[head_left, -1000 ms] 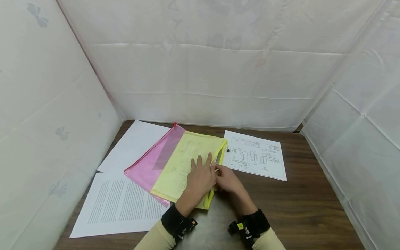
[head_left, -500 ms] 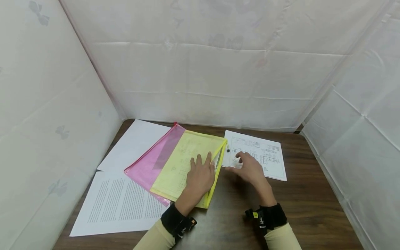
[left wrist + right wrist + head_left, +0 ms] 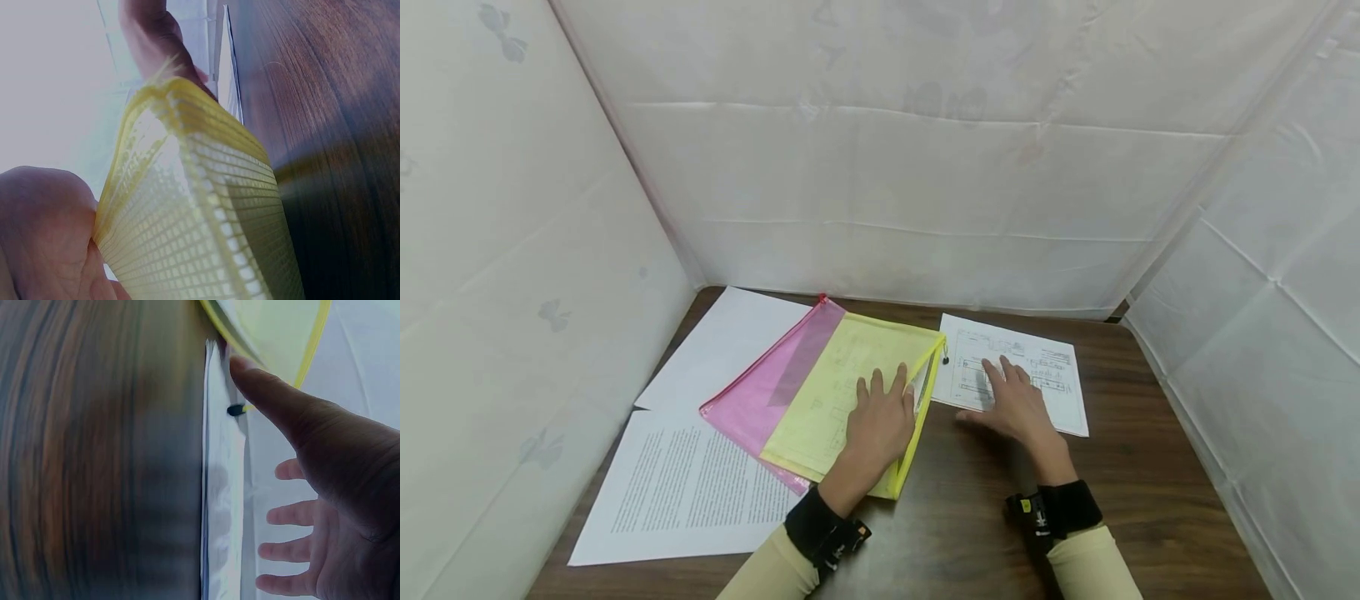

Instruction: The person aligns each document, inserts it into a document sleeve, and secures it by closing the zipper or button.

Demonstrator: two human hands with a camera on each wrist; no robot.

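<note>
A: Where is the left hand (image 3: 880,425)?

B: It lies flat, fingers straight and slightly spread, on the translucent yellow mesh zip pouch (image 3: 842,392) near the middle of the dark wooden table (image 3: 1135,492). The palm presses close to the pouch's right edge, where the yellow zip runs; the mouth there gapes a little. In the left wrist view the mesh (image 3: 194,219) bulges up beside the palm.

A: And the right hand (image 3: 1018,408)?

B: Fingers wide and straight, resting on the white sheet printed with technical drawings (image 3: 1045,400), which lies toward the table's far right side, just beside the yellow pouch. It grips nothing. In the right wrist view the thumb (image 3: 269,394) points toward the small black zip pull (image 3: 235,410) hanging at the pouch's far right corner.

A: What lies around them?

B: A translucent pink zip pouch (image 3: 760,392) sits partly under the yellow one, on its left. A white sheet of dense printed text (image 3: 677,492) lies at the near left edge, and a blank white sheet (image 3: 715,350) by the far left corner. White cloth walls (image 3: 895,158) stand around the table
</note>
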